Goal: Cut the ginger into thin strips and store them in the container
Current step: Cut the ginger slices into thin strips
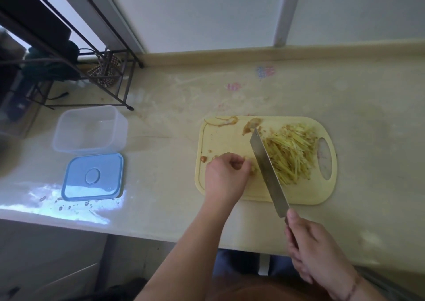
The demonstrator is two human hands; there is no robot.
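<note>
A pale yellow cutting board [220, 139] lies on the counter. On its right half sits a heap of thin ginger strips [291, 154]. My left hand [226, 174] rests on the board with curled fingers, holding down a small remaining piece of ginger [253, 169] at its fingertips. My right hand [315, 252] grips the handle of a cleaver [268, 171], whose blade stands on the board between that piece and the strips. A clear plastic container [90, 129] stands open on the left, holding no ginger, its blue lid [93, 177] lying in front of it.
Ginger peelings [226, 121] lie along the board's far edge, and small scraps [203, 158] at its left edge. A dark wire rack [69, 54] stands at the back left. Bits of peel [69, 205] dot the counter in front of the lid. The counter's front edge runs below my arms.
</note>
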